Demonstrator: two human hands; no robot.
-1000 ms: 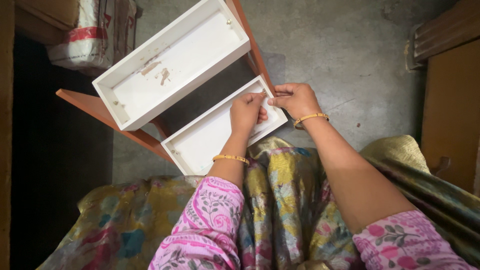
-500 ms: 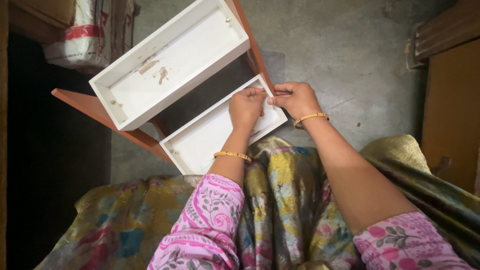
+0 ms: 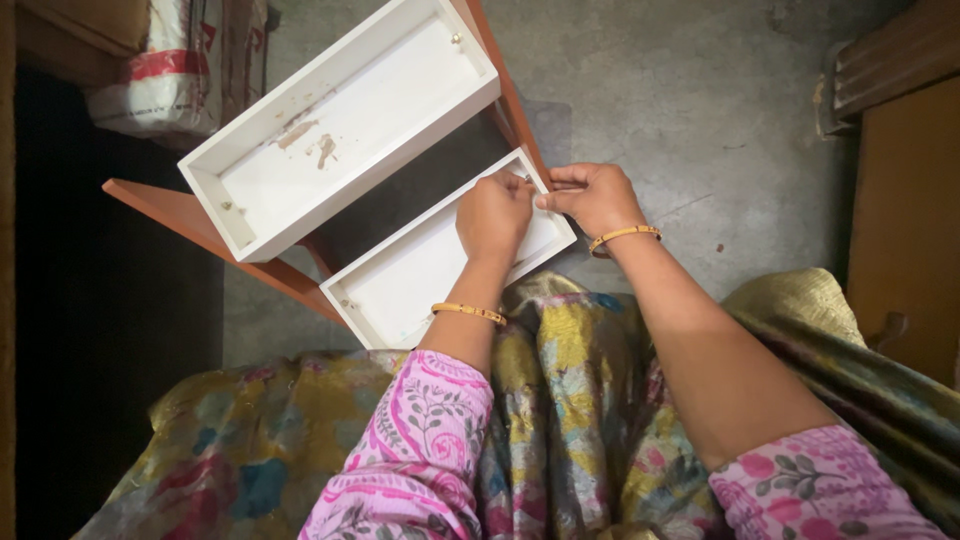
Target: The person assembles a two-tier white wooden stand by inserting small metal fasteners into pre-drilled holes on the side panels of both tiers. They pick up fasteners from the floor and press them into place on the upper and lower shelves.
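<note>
Grey concrete floor [image 3: 660, 90] filled the background, scuffed and bare, with a wrapped white bundle banded in red [image 3: 165, 85] lying at the upper left and brown wooden furniture [image 3: 905, 200] along the right edge. Two white open compartments belonged to one small orange-brown wooden shelf unit [image 3: 175, 215] standing on the floor in front of the person. Of these, the upper white compartment [image 3: 340, 130] sat farther away and showed a few brown smudges on its inner panel, along with small metal fittings near its corners. Nearer to the person, the lower white compartment [image 3: 415, 275] lay just above a floral patterned cloth [image 3: 565, 400] draped over the lap. Both hands met at that compartment's right-hand corner. From above, the left hand [image 3: 495, 215] curled its fingers over the rim, its grip narrow and pressed to the white edge; what, if anything, it pinched was hidden under the fingers. Just beside it, touching at the fingertips, the right hand [image 3: 595, 195] closed its grip on the outer corner of the same compartment. Two gold bangles were visible, one on each wrist, and two pink floral sleeves covered the upper arms.
</note>
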